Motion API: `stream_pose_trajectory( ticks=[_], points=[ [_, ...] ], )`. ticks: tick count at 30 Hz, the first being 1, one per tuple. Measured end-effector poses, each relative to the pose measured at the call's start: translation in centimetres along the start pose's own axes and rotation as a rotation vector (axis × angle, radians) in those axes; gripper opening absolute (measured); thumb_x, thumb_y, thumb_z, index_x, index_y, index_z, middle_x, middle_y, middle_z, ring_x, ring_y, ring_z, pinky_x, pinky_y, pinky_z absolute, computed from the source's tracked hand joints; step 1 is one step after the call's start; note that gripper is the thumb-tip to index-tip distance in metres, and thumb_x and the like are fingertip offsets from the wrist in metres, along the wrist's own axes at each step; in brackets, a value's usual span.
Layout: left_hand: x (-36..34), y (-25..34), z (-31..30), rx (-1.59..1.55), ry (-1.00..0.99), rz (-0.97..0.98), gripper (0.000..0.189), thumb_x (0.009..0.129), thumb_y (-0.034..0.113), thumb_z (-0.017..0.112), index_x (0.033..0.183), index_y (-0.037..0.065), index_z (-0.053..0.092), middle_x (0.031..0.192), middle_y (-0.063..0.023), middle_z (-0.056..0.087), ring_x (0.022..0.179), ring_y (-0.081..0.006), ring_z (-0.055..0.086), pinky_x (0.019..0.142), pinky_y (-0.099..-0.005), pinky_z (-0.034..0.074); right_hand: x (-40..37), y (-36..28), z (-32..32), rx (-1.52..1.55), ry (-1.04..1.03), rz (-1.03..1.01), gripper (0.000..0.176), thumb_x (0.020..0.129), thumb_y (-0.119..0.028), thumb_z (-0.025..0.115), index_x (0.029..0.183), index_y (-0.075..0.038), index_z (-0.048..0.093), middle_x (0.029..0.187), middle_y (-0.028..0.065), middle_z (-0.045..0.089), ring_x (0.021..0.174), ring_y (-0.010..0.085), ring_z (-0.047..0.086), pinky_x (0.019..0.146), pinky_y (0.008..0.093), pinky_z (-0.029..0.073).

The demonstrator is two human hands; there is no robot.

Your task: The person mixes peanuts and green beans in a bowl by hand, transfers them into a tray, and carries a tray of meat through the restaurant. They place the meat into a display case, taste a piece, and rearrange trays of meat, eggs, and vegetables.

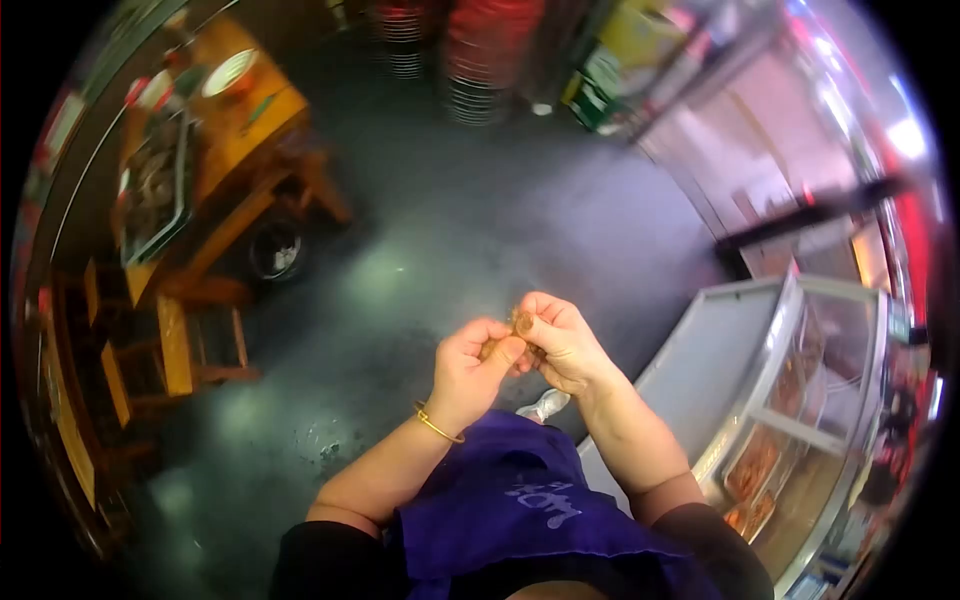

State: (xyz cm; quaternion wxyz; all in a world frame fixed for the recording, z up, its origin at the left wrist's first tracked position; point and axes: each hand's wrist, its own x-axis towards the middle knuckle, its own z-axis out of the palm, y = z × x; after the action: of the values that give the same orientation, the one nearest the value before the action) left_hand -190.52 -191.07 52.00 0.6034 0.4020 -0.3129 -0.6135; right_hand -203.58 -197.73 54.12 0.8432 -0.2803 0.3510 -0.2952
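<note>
In the head view my left hand (472, 365) and my right hand (562, 345) meet in front of my body, above the floor. Both are closed, with thumbs and fingers pinching a small brown, lumpy piece (522, 323). Its kind is too small and blurred to make out, and the fingers cover much of it. A gold-coloured bracelet (437, 424) circles my left wrist. Below the hands hangs my purple apron (500, 490) with pale lettering.
On the left, a wooden table (275, 105) bears a bowl (230, 73) and a glass-sided tray (185, 190); wooden stools (175, 345) stand near it. To the right is a glass-fronted display case (790, 380) with food trays. Stacked stools (480, 60) stand at the back.
</note>
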Motion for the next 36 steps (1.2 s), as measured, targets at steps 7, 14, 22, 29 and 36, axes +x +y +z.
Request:
stream_pose_trajectory(
  ticks=[7,14,22,29,36],
  points=[
    [-0.3,3.9,-8.8,-0.243,0.343,0.045,0.016,0.094,0.017,0.054,0.096,0.001,0.057,0.082,-0.0070,0.063,0.067,-0.0133,0.059,0.056,-0.0231,0.046,8.6,2.5,8.4,-0.097,-0.125,0.182,0.029,0.088,-0.034,0.061,0.090,-0.007,0.051,0.075,0.0071,0.058,0.058,0.0150,0.055,0.050,0.0249,0.045],
    [-0.4,6.9,-14.4,-0.337,0.706,0.095,0.016,0.094,0.019,0.053,0.098,0.004,0.057,0.089,-0.0078,0.063,0.068,-0.0129,0.057,0.056,-0.0227,0.045,16.7,1.0,11.8,-0.218,-0.165,0.076,0.011,0.083,-0.009,0.059,0.090,-0.013,0.051,0.096,0.0014,0.055,0.091,0.0145,0.053,0.065,0.0255,0.044],
    [-8.8,5.7,-19.4,-0.540,1.263,0.294,0.015,0.094,0.020,0.053,0.099,0.007,0.058,0.088,-0.0022,0.061,0.069,-0.0118,0.056,0.056,-0.0237,0.045,29.7,9.1,19.8,-0.321,-0.322,0.228,0.014,0.071,0.004,0.053,0.071,-0.010,0.053,0.082,0.0039,0.053,0.078,0.0134,0.049,0.064,0.0274,0.042],
    [-12.5,6.2,-27.6,-0.644,1.482,0.341,0.015,0.094,0.021,0.052,0.098,0.008,0.056,0.083,-0.0003,0.058,0.067,-0.0120,0.053,0.055,-0.0238,0.042,52.0,27.2,25.7,-0.892,-0.098,0.329,0.026,0.083,-0.026,0.062,0.097,-0.006,0.067,0.100,0.0110,0.063,0.092,0.0225,0.055,0.076,0.0389,0.045],
    [-12.1,13.9,-40.8,-0.636,1.428,0.346,0.013,0.094,0.020,0.053,0.095,0.008,0.055,0.085,-0.0017,0.060,0.068,-0.0121,0.054,0.057,-0.0237,0.044,60.7,31.2,30.4,-1.204,0.023,0.368,0.046,0.076,-0.021,0.070,0.116,-0.002,0.060,0.110,0.0175,0.062,0.082,0.0248,0.060,0.073,0.0414,0.048]
  ],
)
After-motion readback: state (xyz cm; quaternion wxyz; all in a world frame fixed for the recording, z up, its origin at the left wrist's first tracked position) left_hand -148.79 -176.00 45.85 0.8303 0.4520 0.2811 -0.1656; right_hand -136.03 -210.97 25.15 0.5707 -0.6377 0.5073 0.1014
